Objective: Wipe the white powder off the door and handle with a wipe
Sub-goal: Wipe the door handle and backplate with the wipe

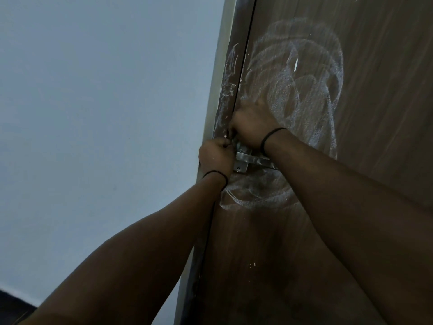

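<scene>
Both bare forearms are reaching up from the bottom of the frame toward mid-frame, each wrist wearing a thin black band. Left hand [216, 156] is sitting at the door edge, fingers curled tight into a fist around something small; what it is pinching cannot be told. Right hand [251, 126] is lying just above it, touching it, fingers bunched and curled down over the top of the silver metal lever handle [255, 160]; no wipe is showing plainly. Handle and its plate are sitting at frame centre, on the left edge of the brown wood-grain door [375, 113] filling the right half. White powder swirls [304, 90] are smeared on the door above and right of the hands, more below the handle, and streaks on the dark door frame strip [228, 90]. Pale grey-blue wall [105, 102] is filling the left.
</scene>
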`<state>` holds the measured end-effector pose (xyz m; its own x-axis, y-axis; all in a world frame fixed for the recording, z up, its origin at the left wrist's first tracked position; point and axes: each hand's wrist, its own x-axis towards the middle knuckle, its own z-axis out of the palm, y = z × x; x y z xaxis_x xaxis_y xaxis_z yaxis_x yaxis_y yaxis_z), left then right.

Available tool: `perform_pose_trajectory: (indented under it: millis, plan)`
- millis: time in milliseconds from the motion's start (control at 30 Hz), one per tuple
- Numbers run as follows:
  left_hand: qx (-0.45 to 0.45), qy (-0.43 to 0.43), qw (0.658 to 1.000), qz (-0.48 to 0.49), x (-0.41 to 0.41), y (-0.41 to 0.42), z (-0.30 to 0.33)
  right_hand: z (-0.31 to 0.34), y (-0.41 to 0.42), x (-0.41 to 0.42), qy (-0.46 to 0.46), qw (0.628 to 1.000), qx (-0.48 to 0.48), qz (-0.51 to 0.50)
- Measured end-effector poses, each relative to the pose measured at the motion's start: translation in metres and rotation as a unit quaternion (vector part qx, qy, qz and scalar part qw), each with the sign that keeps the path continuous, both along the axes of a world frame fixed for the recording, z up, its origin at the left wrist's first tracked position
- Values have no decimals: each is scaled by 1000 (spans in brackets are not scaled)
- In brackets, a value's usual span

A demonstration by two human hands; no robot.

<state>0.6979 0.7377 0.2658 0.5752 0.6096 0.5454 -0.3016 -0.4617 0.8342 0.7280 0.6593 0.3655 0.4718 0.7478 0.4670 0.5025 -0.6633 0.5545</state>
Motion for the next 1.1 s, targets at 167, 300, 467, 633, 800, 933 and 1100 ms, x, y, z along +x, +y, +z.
perform_pose_trajectory:
  millis: [167, 300, 467, 633, 800, 933, 1100]
  plan:
    - [42, 20, 999, 21, 4, 3, 9, -2, -7, 2, 15, 999, 38, 13]
    - [61, 60, 996, 21, 0, 4, -11, -6, 0, -4, 30, 1000, -7, 7]
    - [46, 6, 999, 14, 1, 1, 9, -8, -32, 0, 44, 979, 184, 71]
    - [94, 40, 995, 20, 6, 6, 1, -23, -75, 5, 90, 959, 253, 86]
    - [83, 119, 989, 30, 4, 6, -6, -37, -81, 1, 136, 944, 288, 82]
    - [67, 61, 995, 35, 0, -2, 15, -33, -82, -4, 147, 930, 323, 94]
    - [51, 78, 995, 42, 4, -3, 8, -33, -79, -2, 164, 920, 342, 101]
